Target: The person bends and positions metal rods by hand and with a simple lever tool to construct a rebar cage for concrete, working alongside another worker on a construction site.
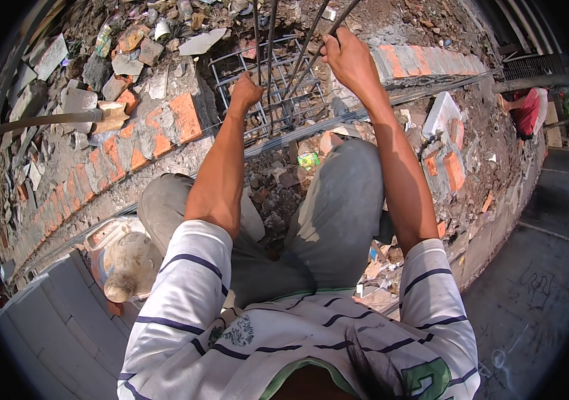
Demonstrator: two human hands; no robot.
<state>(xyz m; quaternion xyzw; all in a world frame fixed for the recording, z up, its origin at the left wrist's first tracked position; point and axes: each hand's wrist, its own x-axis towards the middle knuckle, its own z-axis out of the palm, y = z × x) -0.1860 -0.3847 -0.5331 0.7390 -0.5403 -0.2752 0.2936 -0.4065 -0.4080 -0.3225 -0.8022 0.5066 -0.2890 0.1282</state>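
Note:
A grid of steel rebar (pixel 244 65) lies in a dug pit in front of me, and several upright steel rods (pixel 271 40) rise out of it. My right hand (pixel 351 59) is closed around a slanting steel rod (pixel 311 61) on the right side of the pit. Over the grid's left part, my left hand (pixel 247 91) is closed beside the leftmost upright rod (pixel 256 40). Its fingers are partly hidden, so what they grip is unclear. Both forearms reach forward over my bent knees.
A low brick edge (pixel 184 119) runs left of the pit, and another brick course (pixel 424 61) lies right. Long thin bars (pixel 284 139) cross in front of my knees. Broken bricks and rubble surround me. A wooden handle (pixel 38 125) juts in at left; grey blocks (pixel 64 320) lie lower left.

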